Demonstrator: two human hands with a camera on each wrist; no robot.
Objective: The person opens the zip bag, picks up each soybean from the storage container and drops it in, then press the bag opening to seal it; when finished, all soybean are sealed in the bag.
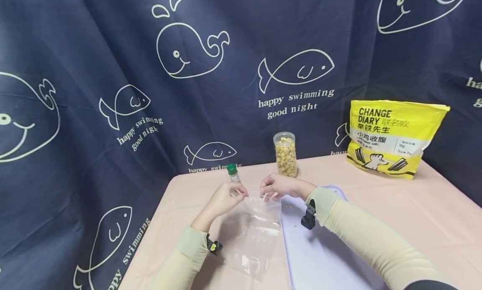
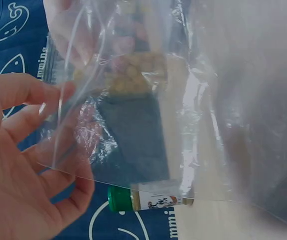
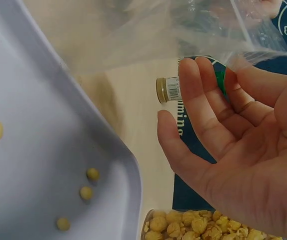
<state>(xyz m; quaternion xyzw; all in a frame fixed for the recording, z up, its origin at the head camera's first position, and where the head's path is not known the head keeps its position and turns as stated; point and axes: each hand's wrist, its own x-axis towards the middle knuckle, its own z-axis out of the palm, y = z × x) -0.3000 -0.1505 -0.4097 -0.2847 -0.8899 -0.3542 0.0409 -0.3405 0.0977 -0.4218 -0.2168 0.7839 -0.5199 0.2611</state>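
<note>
A clear zip-top plastic bag (image 1: 253,235) hangs between my two hands above the table. Thumb and forefinger of my left hand (image 1: 224,199) pinch its upper edge at one side, close to the zip strip seen in the left wrist view. At the other upper corner, my right hand (image 1: 281,186) pinches the bag (image 3: 133,47) with the thumb against the fingers; the forefinger and little finger stand apart from it. Through the film in the left wrist view, part of the right hand shows blurred. I see nothing inside the bag.
A lavender tray (image 1: 320,256) with several small round yellowish beans (image 3: 86,193) lies at the right. Behind the hands stand a green-capped bottle (image 1: 233,173) and a clear jar of popcorn (image 1: 286,157). A yellow snack bag (image 1: 393,139) stands at the back right, before a dark curtain (image 1: 241,110).
</note>
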